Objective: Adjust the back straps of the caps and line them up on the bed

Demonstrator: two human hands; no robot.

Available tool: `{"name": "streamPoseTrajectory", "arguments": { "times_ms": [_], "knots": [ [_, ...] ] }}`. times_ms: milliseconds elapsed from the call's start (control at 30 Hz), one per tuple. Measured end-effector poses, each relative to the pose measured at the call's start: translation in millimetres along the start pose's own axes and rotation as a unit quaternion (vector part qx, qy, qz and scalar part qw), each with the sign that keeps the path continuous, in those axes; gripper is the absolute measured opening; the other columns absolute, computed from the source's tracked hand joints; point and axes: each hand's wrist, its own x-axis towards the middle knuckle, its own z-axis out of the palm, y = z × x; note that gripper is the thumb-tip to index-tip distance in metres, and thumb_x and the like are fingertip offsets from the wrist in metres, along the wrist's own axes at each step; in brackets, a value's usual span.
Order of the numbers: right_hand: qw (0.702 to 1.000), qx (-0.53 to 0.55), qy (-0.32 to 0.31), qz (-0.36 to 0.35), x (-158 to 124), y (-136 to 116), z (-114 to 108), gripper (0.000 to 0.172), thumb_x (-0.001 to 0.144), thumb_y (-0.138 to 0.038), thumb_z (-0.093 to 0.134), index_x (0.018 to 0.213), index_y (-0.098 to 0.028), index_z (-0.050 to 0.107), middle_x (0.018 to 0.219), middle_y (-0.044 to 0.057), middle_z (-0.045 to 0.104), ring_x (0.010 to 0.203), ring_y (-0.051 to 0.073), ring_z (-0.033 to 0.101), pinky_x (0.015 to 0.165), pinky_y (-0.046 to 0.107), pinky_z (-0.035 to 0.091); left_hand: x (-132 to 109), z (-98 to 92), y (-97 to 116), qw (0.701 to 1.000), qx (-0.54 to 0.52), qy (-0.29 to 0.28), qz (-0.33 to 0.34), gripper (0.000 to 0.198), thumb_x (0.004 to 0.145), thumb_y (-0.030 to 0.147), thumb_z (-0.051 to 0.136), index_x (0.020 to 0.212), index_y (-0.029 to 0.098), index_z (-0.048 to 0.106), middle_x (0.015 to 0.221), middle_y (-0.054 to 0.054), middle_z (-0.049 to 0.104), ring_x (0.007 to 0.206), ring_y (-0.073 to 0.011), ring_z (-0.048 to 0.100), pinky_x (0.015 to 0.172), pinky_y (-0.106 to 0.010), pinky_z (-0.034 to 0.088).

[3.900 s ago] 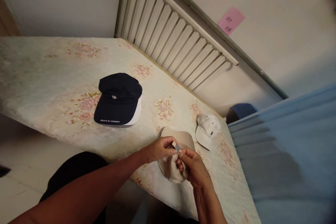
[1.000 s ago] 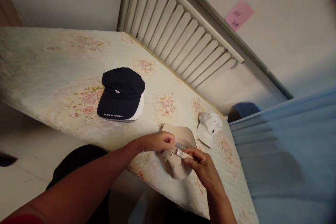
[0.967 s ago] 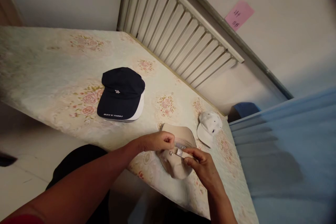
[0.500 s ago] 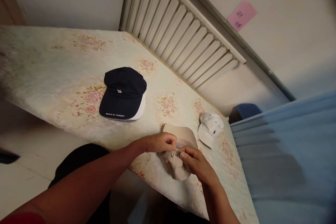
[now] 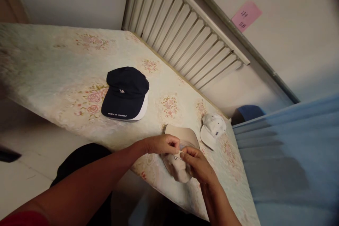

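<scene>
A beige cap [image 5: 177, 169] lies on the flower-patterned table cover [image 5: 124, 46], its brim pointing away from me. Both hands meet over its near part, around a strap with a small metal ring. My left hand [image 5: 166, 144] pinches the strap from the left, fingers curled in. From the right, my right hand [image 5: 197, 162] grips the same strap between thumb and fingers. Exactly how the strap runs between the fingertips is hidden. A dark navy cap [image 5: 127, 90] with a white-edged brim rests to the left. Beyond my right hand lies a white cap [image 5: 213, 127].
A cream radiator [image 5: 180, 31] runs along the table's far edge. On the right hangs a blue curtain [image 5: 280, 162], with a dark blue object [image 5: 250, 113] behind its top edge. A pink note [image 5: 246, 16] is stuck on the wall. A black rounded seat [image 5: 76, 162] stands at lower left.
Both hands stay at the beige cap's strap, with the fingertips slightly shifted and closer together. The caps have not moved on the table; the view has shifted a little.
</scene>
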Motion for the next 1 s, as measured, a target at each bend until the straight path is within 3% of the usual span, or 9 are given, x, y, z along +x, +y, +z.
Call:
{"name": "streamPoseTrajectory", "arguments": {
  "times_ms": [267, 367, 533, 800, 1000],
  "knots": [
    [0.999, 0.046, 0.001, -0.008, -3, 2, 1, 0.028, 0.071, -0.042, 0.069, 0.075, -0.016, 0.061, 0.063, -0.002, 0.056, 0.054, 0.008, 0.045, 0.053, 0.022, 0.032, -2, -2.1, 3, 1.000, -0.017, 0.007, -0.008, 0.022, 0.079, 0.038, 0.055, 0.077, 0.016, 0.052, 0.067, 0.005, 0.047, 0.060, -0.0074, 0.040, 0.054, -0.019, 0.030],
    [0.997, 0.075, 0.002, -0.015, -6, -2, 3, 0.028, 0.068, -0.041, 0.072, 0.076, -0.017, 0.061, 0.063, -0.002, 0.056, 0.054, 0.009, 0.045, 0.053, 0.022, 0.032, -1, -3.1, 2, 0.998, -0.057, 0.006, -0.009, 0.016, 0.077, 0.030, 0.056, 0.086, 0.017, 0.052, 0.071, 0.005, 0.050, 0.062, -0.0071, 0.043, 0.056, -0.018, 0.030],
    [0.994, 0.097, 0.013, -0.044, -8, -3, 5, 0.030, 0.065, -0.040, 0.073, 0.085, -0.020, 0.063, 0.070, 0.000, 0.060, 0.059, 0.012, 0.050, 0.058, 0.025, 0.037, 2, -4.1, -2, 0.991, -0.130, -0.034, -0.023, 0.027, 0.069, 0.017, 0.057, 0.096, 0.018, 0.052, 0.080, 0.002, 0.058, 0.066, -0.0075, 0.050, 0.061, -0.020, 0.035],
    [0.997, -0.025, -0.020, -0.072, -11, -8, 2, 0.020, 0.076, -0.034, 0.064, 0.091, -0.022, 0.069, 0.080, 0.002, 0.065, 0.072, 0.015, 0.055, 0.070, 0.029, 0.041, 3, -1.2, -11, 0.994, -0.069, -0.062, -0.060, 0.017, 0.066, 0.019, 0.060, 0.080, 0.017, 0.050, 0.065, 0.007, 0.047, 0.054, -0.0060, 0.038, 0.051, -0.020, 0.027],
    [0.981, -0.155, -0.017, -0.111, -17, -22, 9, 0.022, 0.079, -0.023, 0.057, 0.098, -0.025, 0.067, 0.094, 0.003, 0.065, 0.093, 0.020, 0.057, 0.085, 0.033, 0.040, 4, 1.0, -10, 0.998, -0.040, -0.038, -0.042, 0.012, 0.059, 0.011, 0.052, 0.069, 0.017, 0.047, 0.062, 0.007, 0.041, 0.055, -0.0066, 0.035, 0.051, -0.020, 0.025]
  ]
}}
